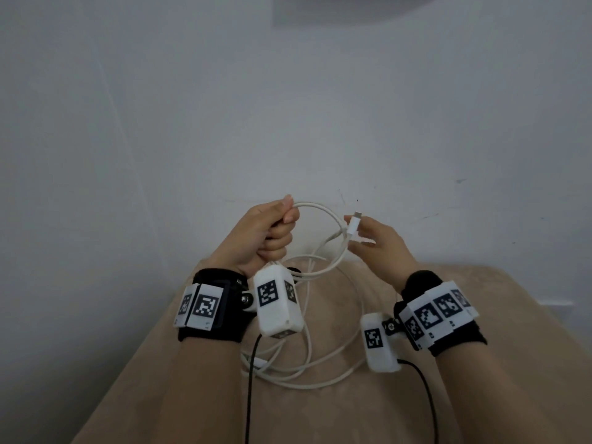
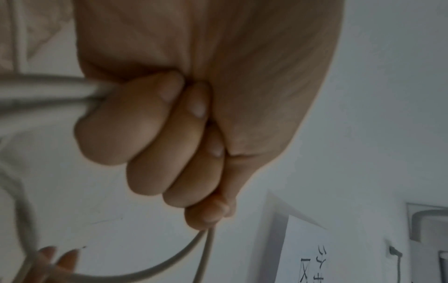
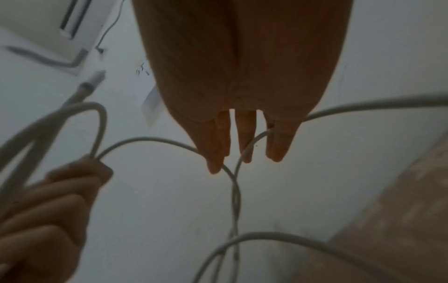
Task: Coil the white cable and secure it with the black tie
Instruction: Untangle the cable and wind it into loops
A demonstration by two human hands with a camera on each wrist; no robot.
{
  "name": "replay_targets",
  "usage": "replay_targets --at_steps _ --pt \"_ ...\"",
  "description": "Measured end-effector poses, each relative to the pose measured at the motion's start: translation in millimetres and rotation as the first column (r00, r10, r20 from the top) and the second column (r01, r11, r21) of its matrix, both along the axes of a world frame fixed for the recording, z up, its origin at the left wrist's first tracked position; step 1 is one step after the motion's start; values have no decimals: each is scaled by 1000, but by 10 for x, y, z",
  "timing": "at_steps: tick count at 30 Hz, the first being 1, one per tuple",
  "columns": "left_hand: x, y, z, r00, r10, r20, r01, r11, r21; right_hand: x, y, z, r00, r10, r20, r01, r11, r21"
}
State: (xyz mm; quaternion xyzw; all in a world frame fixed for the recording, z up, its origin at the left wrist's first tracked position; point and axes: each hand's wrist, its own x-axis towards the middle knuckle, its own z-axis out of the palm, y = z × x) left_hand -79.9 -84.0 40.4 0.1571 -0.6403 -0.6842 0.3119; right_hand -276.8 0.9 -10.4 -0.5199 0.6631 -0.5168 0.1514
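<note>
— Hands? Where's our thin white rubbery cable (image 1: 323,216)?
— Left hand (image 1: 267,233), fisted, anchors gathered loops above the beige cloth (image 1: 480,395); right hand (image 1: 374,240) pinches the plug end (image 1: 352,227), ready to wind.

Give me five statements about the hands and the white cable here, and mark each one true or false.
1. The left hand holds several turns of the white cable in a closed grip. True.
2. The right hand holds the cable's connector near its plug end. True.
3. The whole cable is already gathered in the left hand. False: loose loops lie on the beige surface below the hands.
4. The black tie is wrapped around the coil. False: no tie shows on the coil.
5. The right hand rests flat on the beige surface. False: it is raised above it.
</note>
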Motion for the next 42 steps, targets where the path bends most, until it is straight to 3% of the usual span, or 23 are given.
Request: replay_targets --at_steps 4,13,16,22,28,33,37,42 --pt "81 -64 -9 997 72 -27 -72 997 -5 -80 32 -57 947 -215 239 236 970 -63" --pt "308 -242 -74 954 240 -182 -220 968 120 -463 196 -81 763 -533 365 593 802 -69" --pt "154 -169 -77 979 172 -106 -168 985 50 -415 204 -60 803 -489 340 539 840 -63" --pt "-127 -8 -107 998 45 51 -41 996 -76 -24 44 63 944 -76 323 157 960 -233" --pt "-45 -4 -37 1000 9 -19 -9 1000 0 185 26 83 937 200 285 -144 968 -206" --pt "110 -76 4 993 33 -111 -28 998 54 146 71 72 977 114 181 -88 985 -149" --pt "224 -140 -6 992 90 -92 -86 995 48 40 131 121 974 16 224 39 971 -238" --pt "203 -133 -12 991 112 -71 -110 993 34 -89 170 191 981 -18 194 76 951 -298"
